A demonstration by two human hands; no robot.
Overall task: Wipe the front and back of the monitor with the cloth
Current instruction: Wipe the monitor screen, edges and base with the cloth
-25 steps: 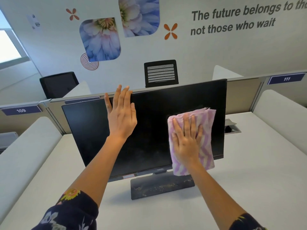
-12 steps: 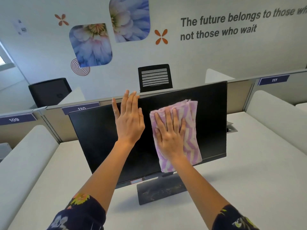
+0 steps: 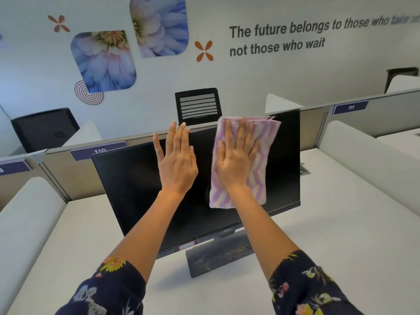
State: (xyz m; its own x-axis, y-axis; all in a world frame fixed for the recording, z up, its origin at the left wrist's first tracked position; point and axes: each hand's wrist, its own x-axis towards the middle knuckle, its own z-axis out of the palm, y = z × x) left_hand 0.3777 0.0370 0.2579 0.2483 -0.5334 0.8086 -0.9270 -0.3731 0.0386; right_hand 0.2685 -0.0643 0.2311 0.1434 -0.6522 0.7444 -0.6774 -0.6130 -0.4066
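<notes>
The right hand [image 3: 235,164] presses folded zigzag cloth [image 3: 261,187] against the black monitor [image 3: 136,189].

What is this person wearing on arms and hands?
Dark navy sleeves with yellow, pink and white flowers, left sleeve and right sleeve, ending above bare forearms. The left hand and right hand are bare: no gloves, rings or watch visible.

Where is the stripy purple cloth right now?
In the head view, the cloth is flat against the upper right of the monitor screen, under the right hand, just right of the left hand.
</notes>
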